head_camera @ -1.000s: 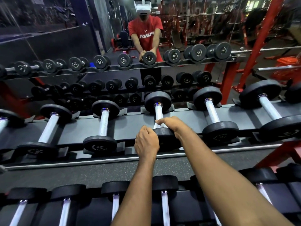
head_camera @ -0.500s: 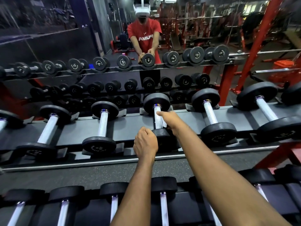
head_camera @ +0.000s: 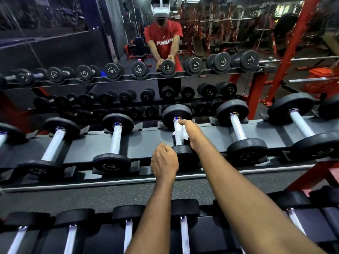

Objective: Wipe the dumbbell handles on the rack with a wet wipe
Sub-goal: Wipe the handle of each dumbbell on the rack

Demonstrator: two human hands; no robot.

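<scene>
- Clamps right hand (head_camera: 190,133) round wet wipe (head_camera: 185,137) on dumbbell handle (head_camera: 178,140), up by the far head.
- Curls left hand (head_camera: 164,162) just nearer and leftward, seemingly gripping the near head (head_camera: 185,155).
- Under both hands: rack (head_camera: 150,142), with neighbouring dumbbells (head_camera: 238,129) either side.

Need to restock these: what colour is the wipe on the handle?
White; the head view shows the wet wipe under the right hand.

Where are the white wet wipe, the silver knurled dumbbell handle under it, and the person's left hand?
white wet wipe (head_camera: 185,137): head view, loose corner.
silver knurled dumbbell handle (head_camera: 178,140): head view, bare near stretch.
left hand (head_camera: 163,162): head view, back of hand.
</scene>
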